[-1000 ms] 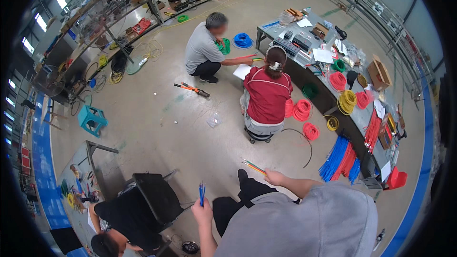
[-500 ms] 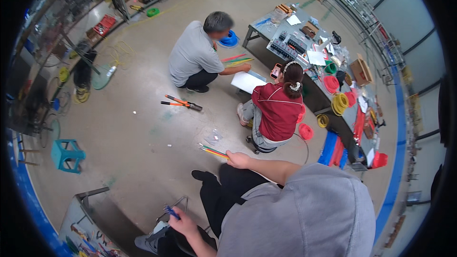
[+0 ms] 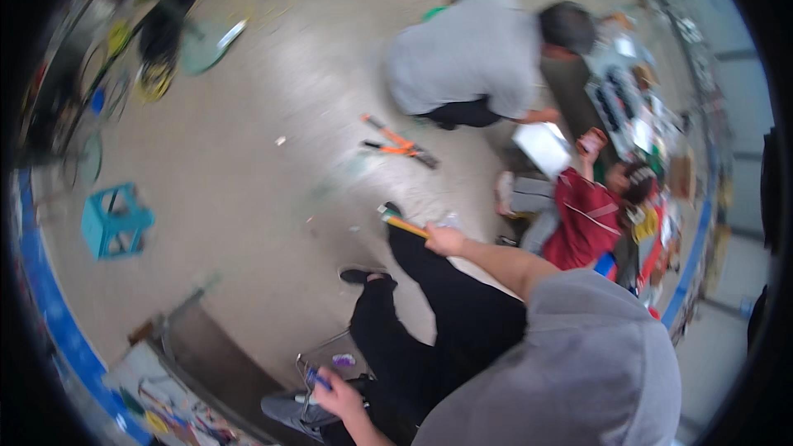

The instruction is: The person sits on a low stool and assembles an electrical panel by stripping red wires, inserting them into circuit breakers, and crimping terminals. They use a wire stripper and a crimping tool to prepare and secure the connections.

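My right hand (image 3: pixel 446 239) is closed round a short bundle of wires (image 3: pixel 403 225), mostly yellow with a greenish end, pointing out over my black-trousered leg. Low in the view, my left hand (image 3: pixel 340 398) is closed on a small dark-blue object (image 3: pixel 316 378) whose kind is blurred. Thin bent metal bars (image 3: pixel 302 363) stand beside that hand, with a small purple item (image 3: pixel 344 359) nearby. On the floor beyond my feet lies an orange-and-black long-handled cutter (image 3: pixel 400 147).
A person in grey (image 3: pixel 462 58) crouches by a white panel (image 3: pixel 541 149). Another in dark red (image 3: pixel 582 219) holds a phone (image 3: pixel 591 142) before a cluttered bench. A teal stool (image 3: pixel 117 221) stands left; a tool-strewn table (image 3: pixel 165 388) is lower left.
My view has swung, so the stooping person, cutter and seated person appear shifted right. Both my hands keep hold of their things. The crouching person leans further over the panel.
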### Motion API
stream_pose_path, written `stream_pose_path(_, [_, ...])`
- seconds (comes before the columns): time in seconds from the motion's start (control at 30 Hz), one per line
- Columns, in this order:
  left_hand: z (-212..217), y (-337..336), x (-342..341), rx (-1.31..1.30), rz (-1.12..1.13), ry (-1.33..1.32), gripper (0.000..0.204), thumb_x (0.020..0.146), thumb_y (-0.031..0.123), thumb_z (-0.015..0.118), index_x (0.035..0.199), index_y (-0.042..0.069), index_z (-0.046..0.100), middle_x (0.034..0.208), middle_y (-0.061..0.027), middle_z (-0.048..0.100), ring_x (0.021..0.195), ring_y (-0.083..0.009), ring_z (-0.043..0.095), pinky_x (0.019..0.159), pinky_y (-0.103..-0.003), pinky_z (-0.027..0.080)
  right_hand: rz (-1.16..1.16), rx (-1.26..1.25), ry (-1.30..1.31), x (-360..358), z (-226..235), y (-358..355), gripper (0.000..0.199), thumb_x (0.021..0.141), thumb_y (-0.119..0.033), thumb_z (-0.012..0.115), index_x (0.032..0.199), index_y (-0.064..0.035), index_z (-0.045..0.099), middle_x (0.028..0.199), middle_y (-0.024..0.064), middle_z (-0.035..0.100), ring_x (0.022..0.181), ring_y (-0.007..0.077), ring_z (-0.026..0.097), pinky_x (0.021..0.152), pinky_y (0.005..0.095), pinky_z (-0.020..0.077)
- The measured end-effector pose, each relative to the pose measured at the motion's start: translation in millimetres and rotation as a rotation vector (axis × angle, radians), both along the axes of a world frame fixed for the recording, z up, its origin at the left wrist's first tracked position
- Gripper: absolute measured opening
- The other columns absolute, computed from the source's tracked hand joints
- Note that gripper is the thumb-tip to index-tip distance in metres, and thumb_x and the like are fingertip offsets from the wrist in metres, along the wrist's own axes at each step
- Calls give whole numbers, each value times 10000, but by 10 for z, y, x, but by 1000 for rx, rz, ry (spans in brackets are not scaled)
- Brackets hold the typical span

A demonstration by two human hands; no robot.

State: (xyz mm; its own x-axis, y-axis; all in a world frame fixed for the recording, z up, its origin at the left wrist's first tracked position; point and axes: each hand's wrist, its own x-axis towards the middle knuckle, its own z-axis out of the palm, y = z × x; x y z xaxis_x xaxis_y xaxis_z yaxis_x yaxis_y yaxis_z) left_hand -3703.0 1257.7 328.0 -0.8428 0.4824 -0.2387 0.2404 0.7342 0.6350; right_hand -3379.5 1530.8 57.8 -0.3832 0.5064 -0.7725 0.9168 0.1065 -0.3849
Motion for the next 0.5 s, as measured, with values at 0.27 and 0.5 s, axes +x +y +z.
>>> stream_pose_path(0.27, [-3055, 1467, -1257, -324, -204, -211, 264, 968, 227, 627, 901, -14, 711, 703, -285, 616, 674, -479, 650, 622, -537, 501, -6, 143, 81, -1588, -2605, 1406, 392, 992, -300, 574, 1201, -26, 388, 959, 324, 695, 933, 521, 676, 840, 612, 523])
stream_pose_path(0.5, [-5968, 2478, -1833, -358, -318, -179, 342, 980, 284, 631, 882, -32, 719, 757, -304, 653, 762, -510, 669, 665, -555, 523, 42, 239, 61, -2315, -4850, 2245, 369, 992, -296, 562, 1161, -16, 392, 930, 319, 699, 927, 515, 681, 831, 594, 536])
